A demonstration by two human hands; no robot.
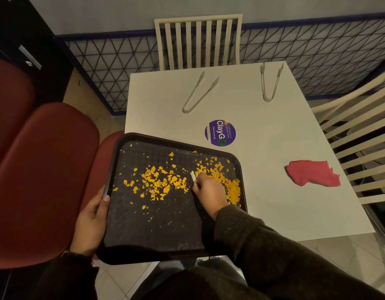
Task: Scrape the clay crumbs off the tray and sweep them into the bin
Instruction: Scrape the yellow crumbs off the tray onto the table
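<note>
Head view, looking down: the dark tray [144,230] sits in the lower middle of the frame, its far right corner over the white desk [263,191], its near end hanging off the desk's edge. The left hand [89,221] has its grip clamped on the tray's left rim, thumb on top. The right hand [209,191] is pinched shut on a small pale scraper [193,176], its tip down among the clay crumbs [159,182].

The job looks partway through, I'd say. The near part of the tray is mostly bare, with a few specks left. A loose scatter still lies across the middle and a denser heap is banked against the right rim. Nothing appears swept off yet, and I can't see a bin anywhere, so the emptying is still to come.

The crumbs are bright orange-yellow, flat and angular, like dried flakes, from chips down to dust. The tray is rounded at the corners, with a fine gridded, matte surface that probably holds the smaller bits.

Further up the desk lie two metal tongs [199,94], a round purple sticker [220,133] and, at right, a crumpled red cloth [313,173].
</note>
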